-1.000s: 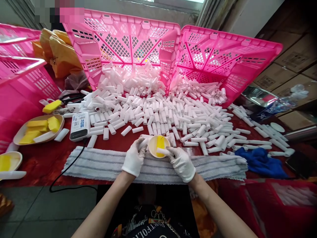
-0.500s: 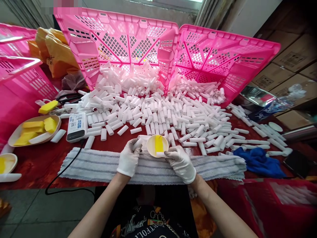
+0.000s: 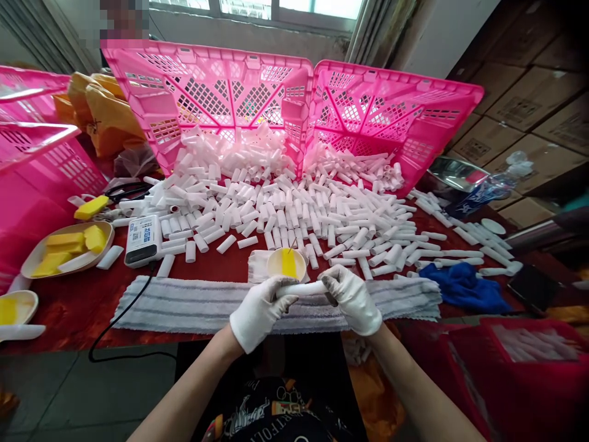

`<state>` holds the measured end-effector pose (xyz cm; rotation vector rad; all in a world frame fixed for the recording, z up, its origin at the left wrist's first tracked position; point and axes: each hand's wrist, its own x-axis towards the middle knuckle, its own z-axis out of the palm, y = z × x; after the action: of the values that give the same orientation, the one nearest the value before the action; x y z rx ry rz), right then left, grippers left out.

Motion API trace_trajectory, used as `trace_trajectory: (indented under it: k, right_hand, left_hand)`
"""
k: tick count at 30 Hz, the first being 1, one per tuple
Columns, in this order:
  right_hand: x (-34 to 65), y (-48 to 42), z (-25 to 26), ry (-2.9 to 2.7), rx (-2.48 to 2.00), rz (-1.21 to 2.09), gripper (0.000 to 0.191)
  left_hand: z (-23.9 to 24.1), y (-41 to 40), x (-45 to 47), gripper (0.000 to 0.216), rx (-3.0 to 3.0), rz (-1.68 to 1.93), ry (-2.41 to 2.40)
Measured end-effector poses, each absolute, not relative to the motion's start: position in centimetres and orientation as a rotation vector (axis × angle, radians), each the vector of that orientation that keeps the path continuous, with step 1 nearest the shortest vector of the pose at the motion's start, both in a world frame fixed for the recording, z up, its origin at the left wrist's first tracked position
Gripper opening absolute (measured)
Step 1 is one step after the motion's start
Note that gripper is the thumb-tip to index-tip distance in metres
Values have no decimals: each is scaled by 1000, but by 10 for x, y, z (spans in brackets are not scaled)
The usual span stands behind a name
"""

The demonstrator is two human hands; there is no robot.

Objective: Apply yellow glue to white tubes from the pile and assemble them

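Two pink baskets [image 3: 232, 92] lie tipped at the back, a great spill of white tubes [image 3: 322, 212] pouring out in front, far too many to count! Over on the left, one oval plate [image 3: 28, 265] carries three yellow blocks [image 3: 64, 240], with a fourth yellow block [image 3: 91, 207] just behind it. One striped towel [image 3: 175, 304], one blue cloth [image 3: 462, 287], and one small dish [image 3: 302, 263] in the middle with a single yellow strip [image 3: 289, 265] in it.

Now the gloved hands! The left hand [image 3: 264, 307] is curled around the left end of one long tube [image 3: 302, 289]; the right hand [image 3: 352, 299] has its fingers closed in a pinch on the other end. The tube sits level above the towel, just on the near side of the small dish.

And there's the change: half a second ago the right hand was at the dish with a tube end on the yellow strip, the left away beside it. Now both share one tube!
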<state>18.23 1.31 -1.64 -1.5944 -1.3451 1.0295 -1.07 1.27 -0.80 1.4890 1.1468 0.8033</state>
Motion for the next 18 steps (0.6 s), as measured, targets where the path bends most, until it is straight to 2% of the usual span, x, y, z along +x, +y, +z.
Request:
trace_trajectory:
  k: [3, 7, 11, 14, 18]
  right_hand:
    - [183, -2, -15, -1688, -1573, 671, 26]
    - [180, -18, -21, -2098, -1382, 198, 30]
    - [176, -26, -26, -2083, -1360, -147, 33]
    - [181, -35, -23, -1964, -1526, -135, 34]
    - [216, -54, -12, -2012, -1690, 71, 34]
  left_hand:
    - [-7, 7, -4, 28, 1641, 759, 1113]
    - [-19, -3, 14, 45, 1551, 681, 1221]
    - [-29, -12, 36, 44, 1469, 763, 1390]
    - [-27, -21, 52, 45, 1495, 763, 1418]
    - [-18, -24, 56, 41, 1580, 575, 1161]
